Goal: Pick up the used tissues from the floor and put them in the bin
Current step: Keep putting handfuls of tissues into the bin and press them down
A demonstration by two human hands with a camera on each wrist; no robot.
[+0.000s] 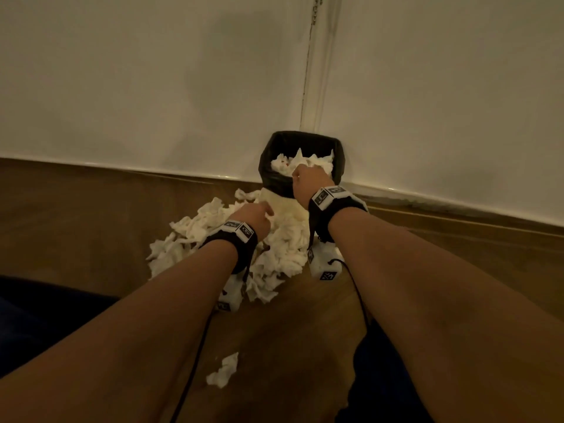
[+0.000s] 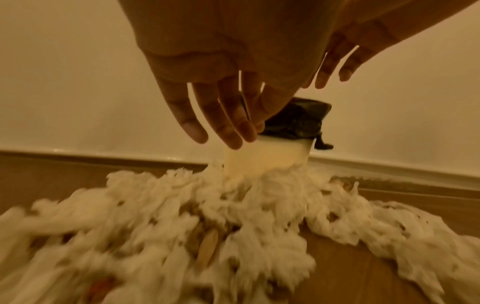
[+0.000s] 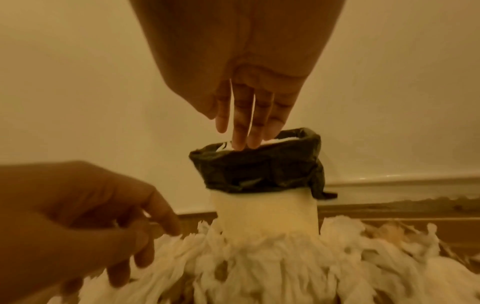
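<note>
right hand (image 1: 308, 181) presses crumpled tissues (image 1: 283, 236) into the black-lined bin (image 1: 305, 141).

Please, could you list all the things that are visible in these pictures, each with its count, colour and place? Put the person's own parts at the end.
bin: one, cream body, in the corner against the wall.
bin liner: one, black, folded over the bin's rim.
tissues in bin: several, white, at the bin's top.
tissue pile: many, white, on the floor in front of the bin.
stray tissue: one, white, on the floor nearer the person.
floor: wooden, brown.
wall: cream, behind the bin.
wrist cameras: two, black straps with white marked blocks, one per wrist.
left hand: open, above the pile.
right hand: fingers straight, tips at the bin's opening.
</note>
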